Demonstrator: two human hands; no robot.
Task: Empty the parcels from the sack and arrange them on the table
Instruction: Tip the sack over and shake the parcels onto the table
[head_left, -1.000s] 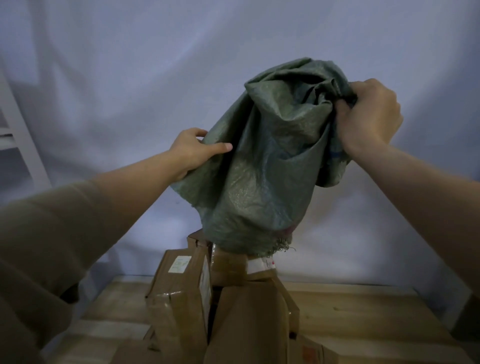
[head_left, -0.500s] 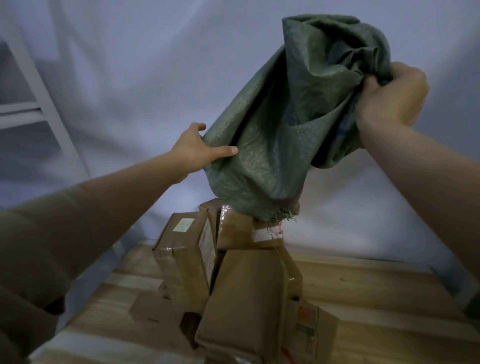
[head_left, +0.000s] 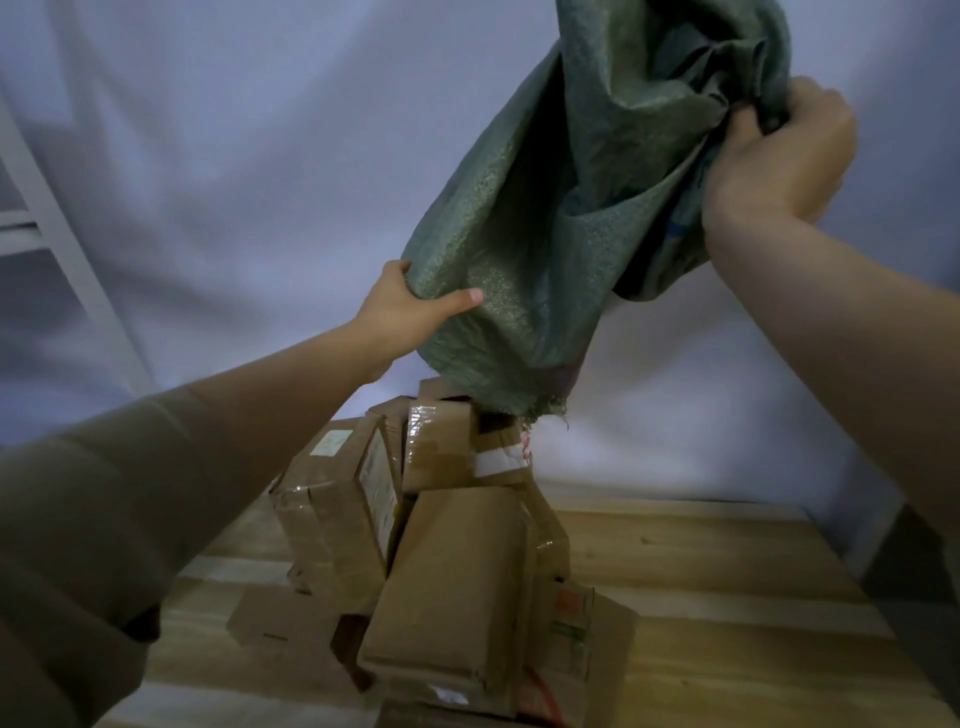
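A green woven sack (head_left: 561, 218) hangs upside down above the table, its frayed mouth just over the top of a pile of brown cardboard parcels (head_left: 447, 571). My left hand (head_left: 410, 306) pinches the sack's lower left side, thumb on the front. My right hand (head_left: 779, 150) is clenched on the bunched upper end, high at the right. The topmost taped parcel (head_left: 441, 452) sits right under the sack's mouth. Several parcels lean against each other; a flat one (head_left: 280, 623) lies on the wood to the left.
The parcels stand on a wooden table (head_left: 727, 597), with bare wood to the right. A pale cloth backdrop (head_left: 260, 182) hangs behind. A white frame (head_left: 47, 223) stands at the far left.
The sack has been lifted higher and to the right with both hands still on it. Its mouth has come up off the parcels, and more of the pile and table now shows.
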